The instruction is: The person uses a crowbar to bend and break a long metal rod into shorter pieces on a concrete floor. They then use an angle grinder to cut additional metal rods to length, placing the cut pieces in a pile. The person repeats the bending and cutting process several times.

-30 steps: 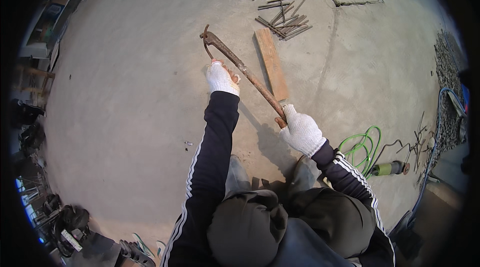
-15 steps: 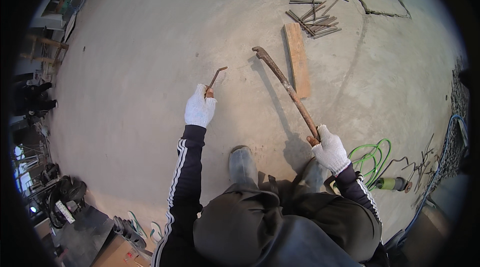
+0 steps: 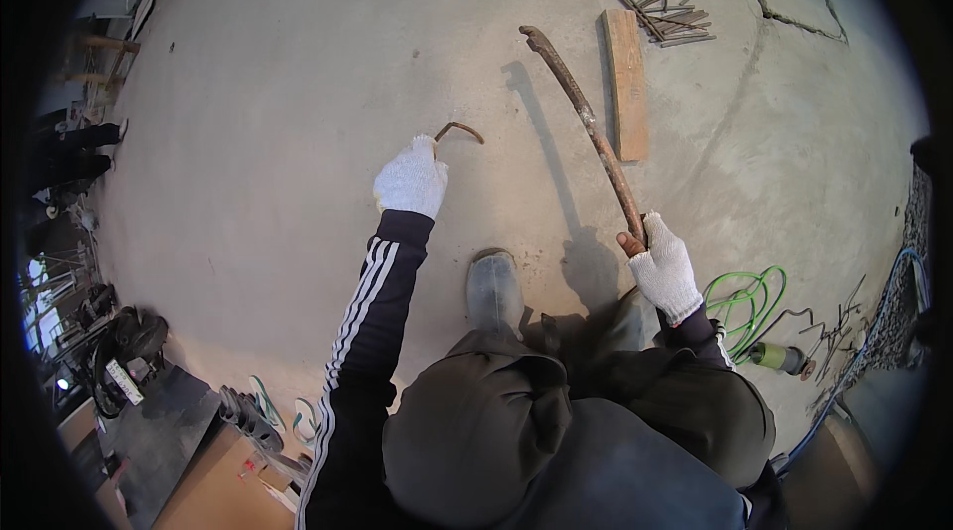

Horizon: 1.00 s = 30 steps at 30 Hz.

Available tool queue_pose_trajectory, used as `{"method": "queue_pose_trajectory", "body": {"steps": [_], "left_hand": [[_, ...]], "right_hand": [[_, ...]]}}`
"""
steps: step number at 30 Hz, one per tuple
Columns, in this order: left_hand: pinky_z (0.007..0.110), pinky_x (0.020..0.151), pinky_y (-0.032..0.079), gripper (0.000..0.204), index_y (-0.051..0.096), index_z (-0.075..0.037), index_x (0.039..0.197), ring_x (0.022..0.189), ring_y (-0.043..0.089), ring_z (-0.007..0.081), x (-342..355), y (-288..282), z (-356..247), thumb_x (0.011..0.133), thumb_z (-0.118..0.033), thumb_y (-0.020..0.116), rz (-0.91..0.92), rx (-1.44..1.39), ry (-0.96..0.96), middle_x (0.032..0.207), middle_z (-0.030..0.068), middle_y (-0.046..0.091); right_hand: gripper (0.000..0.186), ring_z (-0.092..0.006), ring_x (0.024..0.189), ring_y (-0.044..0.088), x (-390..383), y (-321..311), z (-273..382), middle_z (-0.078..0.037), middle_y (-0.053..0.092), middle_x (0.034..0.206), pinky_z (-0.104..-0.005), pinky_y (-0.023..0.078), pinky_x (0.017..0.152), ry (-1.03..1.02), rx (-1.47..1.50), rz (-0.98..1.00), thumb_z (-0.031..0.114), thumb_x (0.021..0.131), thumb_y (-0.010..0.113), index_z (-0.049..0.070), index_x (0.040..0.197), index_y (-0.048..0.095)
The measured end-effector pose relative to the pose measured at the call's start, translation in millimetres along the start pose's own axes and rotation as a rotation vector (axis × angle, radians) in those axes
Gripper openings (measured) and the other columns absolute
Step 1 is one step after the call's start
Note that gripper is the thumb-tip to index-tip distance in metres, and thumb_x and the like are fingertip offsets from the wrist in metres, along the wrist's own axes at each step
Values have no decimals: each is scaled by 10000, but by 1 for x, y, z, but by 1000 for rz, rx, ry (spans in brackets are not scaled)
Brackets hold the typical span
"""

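White knit gloves cover both hands, with bare fingertips showing. My left hand [image 3: 412,179] is closed on a short bent steel rod [image 3: 462,128], whose hooked end sticks out to the right above the floor. In my right hand [image 3: 665,270] is the lower end of a long rusty bar [image 3: 586,118] with a notched head, apparently a rebar bending wrench. It slants up and to the left, its shadow falling on the concrete. Just right of the bar lies a wooden plank [image 3: 626,85]. Beyond the plank, several cut steel rods [image 3: 670,4] are scattered in a loose pile.
At the right lie a coiled green cord [image 3: 745,307], a green angle grinder [image 3: 779,358] and several bent rods [image 3: 842,331]. Sandals [image 3: 304,421] sit at lower left near a motorbike [image 3: 129,351]. A crack [image 3: 774,14] runs through the far-right concrete. Another person's legs [image 3: 84,153] show at the left.
My left hand has moved slightly right and turned, so the rod's bent end now points right and downward. My right hand has lifted the bar farther forward. The whole view has shifted a little.
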<state>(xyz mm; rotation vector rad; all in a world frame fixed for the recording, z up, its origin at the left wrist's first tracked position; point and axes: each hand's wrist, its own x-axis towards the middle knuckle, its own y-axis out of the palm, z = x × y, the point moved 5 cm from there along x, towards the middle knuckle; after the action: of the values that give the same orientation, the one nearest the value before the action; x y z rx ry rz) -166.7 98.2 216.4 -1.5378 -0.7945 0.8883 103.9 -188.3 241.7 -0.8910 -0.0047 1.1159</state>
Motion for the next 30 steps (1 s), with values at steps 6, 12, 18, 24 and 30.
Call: {"method": "queue_pose_trajectory", "body": {"steps": [6, 12, 18, 24, 30], "left_hand": [[489, 769, 604, 284, 662, -122, 1127, 929, 760, 358, 27, 31, -54, 909, -285, 743, 45, -9, 65, 1025, 142, 760], [502, 775, 608, 304, 627, -125, 1205, 988, 753, 365, 32, 98, -80, 977, -308, 708, 154, -176, 14, 1153, 158, 723], [491, 726, 524, 290, 636, -54, 1150, 848, 692, 413, 3, 120, -45, 1096, -328, 559, -147, -636, -153, 962, 189, 676], [404, 696, 510, 301, 628, -24, 1185, 751, 594, 203, -20, 140, 12, 1119, -306, 550, -153, -1226, -694, 905, 81, 627], [392, 769, 560, 332, 571, -55, 1336, 878, 666, 216, -17, 117, 3, 1108, -296, 582, 21, -1821, -760, 1048, 105, 671]], "right_hand": [[336, -450, 674, 623, 4, 6, 13, -230, 582, 713, -477, 476, 614, -15, 13, 20, 313, 1006, 737, 31, 1051, 562], [319, -483, 720, 686, -23, -22, -1, -231, 620, 720, -515, 497, 605, 38, -101, -3, 289, 1008, 729, 39, 1127, 572], [300, -482, 691, 680, -2, 6, -30, -244, 640, 702, -546, 506, 593, -69, -107, 0, 287, 1016, 690, 40, 1112, 549], [302, -458, 688, 700, 83, 55, -29, -232, 676, 720, -538, 550, 604, -189, -187, -20, 290, 1010, 669, 33, 1095, 536], [273, -389, 760, 734, 121, 48, 14, -201, 708, 843, -496, 593, 652, -271, -397, -16, 252, 958, 702, 35, 1076, 585]]}}
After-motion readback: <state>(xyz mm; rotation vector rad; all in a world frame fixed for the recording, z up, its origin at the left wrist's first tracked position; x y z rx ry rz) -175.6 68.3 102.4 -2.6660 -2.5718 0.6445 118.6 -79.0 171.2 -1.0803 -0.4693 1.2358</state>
